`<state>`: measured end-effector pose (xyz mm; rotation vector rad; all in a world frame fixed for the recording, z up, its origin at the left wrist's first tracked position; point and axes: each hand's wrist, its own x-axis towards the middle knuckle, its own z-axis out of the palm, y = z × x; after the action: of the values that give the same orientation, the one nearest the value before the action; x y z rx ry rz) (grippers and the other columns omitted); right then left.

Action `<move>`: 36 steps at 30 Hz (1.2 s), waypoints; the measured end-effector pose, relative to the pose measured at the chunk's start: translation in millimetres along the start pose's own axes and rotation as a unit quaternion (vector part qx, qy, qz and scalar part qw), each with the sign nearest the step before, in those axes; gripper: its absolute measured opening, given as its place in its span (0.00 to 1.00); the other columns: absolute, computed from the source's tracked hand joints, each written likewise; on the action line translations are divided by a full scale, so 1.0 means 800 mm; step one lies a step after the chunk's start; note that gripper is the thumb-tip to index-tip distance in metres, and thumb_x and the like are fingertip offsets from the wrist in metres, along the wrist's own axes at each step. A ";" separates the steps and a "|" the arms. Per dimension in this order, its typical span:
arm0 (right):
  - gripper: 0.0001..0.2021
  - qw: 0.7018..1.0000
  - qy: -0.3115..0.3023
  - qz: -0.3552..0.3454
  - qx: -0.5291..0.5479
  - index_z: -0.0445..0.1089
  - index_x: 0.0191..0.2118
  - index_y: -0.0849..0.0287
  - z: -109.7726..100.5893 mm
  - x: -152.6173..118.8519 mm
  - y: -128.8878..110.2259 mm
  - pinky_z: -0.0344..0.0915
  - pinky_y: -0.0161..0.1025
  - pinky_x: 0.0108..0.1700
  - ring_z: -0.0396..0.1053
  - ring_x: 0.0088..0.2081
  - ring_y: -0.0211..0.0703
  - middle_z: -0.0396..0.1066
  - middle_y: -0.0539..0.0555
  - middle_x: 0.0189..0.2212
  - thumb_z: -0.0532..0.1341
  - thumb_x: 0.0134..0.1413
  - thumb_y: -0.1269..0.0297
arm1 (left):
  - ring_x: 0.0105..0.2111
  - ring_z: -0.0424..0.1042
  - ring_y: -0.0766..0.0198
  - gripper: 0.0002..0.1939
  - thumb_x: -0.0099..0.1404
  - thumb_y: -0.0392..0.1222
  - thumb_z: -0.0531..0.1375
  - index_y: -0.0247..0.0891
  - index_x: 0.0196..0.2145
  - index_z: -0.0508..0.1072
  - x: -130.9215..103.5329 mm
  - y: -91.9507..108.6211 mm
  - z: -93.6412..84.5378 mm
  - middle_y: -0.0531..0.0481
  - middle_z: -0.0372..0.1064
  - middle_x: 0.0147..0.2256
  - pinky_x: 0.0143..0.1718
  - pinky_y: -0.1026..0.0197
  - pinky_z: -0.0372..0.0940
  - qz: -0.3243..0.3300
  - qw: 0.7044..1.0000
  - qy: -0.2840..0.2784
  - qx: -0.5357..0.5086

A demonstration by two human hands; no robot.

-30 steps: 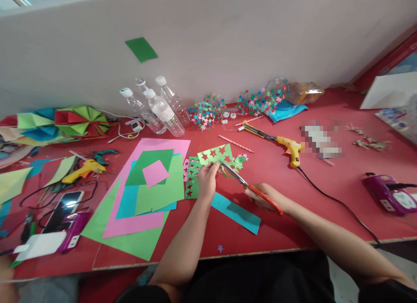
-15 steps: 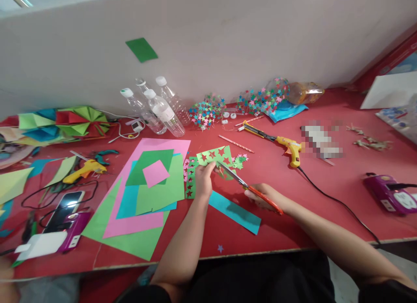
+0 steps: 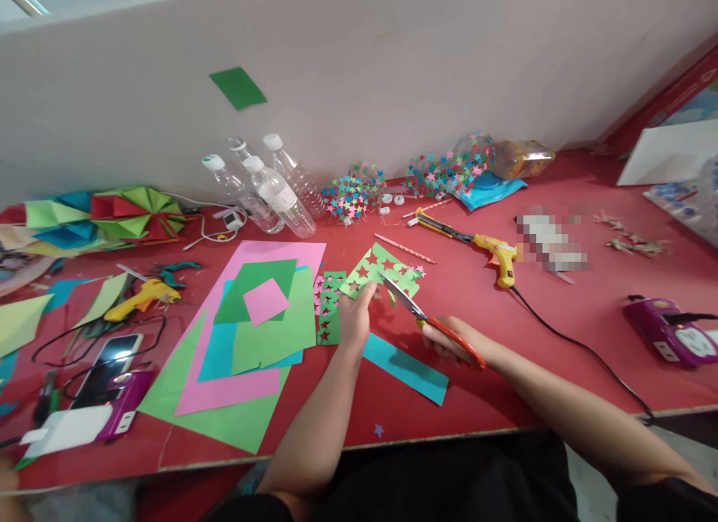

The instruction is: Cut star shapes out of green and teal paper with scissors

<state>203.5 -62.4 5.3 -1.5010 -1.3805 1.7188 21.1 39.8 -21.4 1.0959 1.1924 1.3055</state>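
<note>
Swivelled since the earlier frame, ahead of the right hand (image 3: 453, 338), fingers clamped round silver-bladed, red-handled scissors (image 3: 412, 305), the light-green, star-holed paper sheet (image 3: 375, 272) jutted beyond the left hand (image 3: 355, 316)'s pinching fingers, many stars apparently cut, some solid paper left.

Scissors (image 3: 440, 328): orange-red handles. Star-holed sheet (image 3: 369, 262): light green. Paper strip (image 3: 406, 369): blue. Straw (image 3: 404, 248): pink-white striped. Table (image 3: 505, 387): red.
</note>
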 end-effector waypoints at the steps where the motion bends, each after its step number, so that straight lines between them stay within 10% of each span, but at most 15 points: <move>1: 0.30 1.000 -0.001 -0.001 0.006 0.60 0.26 0.59 0.001 0.000 0.000 0.53 0.30 0.15 0.55 0.13 0.32 0.56 0.43 0.12 0.52 0.50 0.31 | 0.26 0.71 0.65 0.12 0.53 0.47 0.63 0.38 0.19 0.72 -0.002 0.001 0.002 0.52 0.71 0.22 0.36 0.61 0.66 -0.004 1.000 0.001 -0.010; 36: 0.28 0.998 0.045 0.018 0.034 0.60 0.24 0.58 0.013 0.003 0.004 0.52 0.29 0.13 0.56 0.11 0.30 0.57 0.43 0.13 0.55 0.51 0.34 | 0.29 0.73 0.61 0.12 0.52 0.47 0.64 0.38 0.18 0.71 -0.006 -0.014 0.009 0.52 0.70 0.20 0.38 0.58 0.67 -0.029 0.999 -0.006 -0.033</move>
<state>194.1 -65.6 0.1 -1.5552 -1.2428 1.6811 30.1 35.2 -31.9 1.0122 1.1562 1.2835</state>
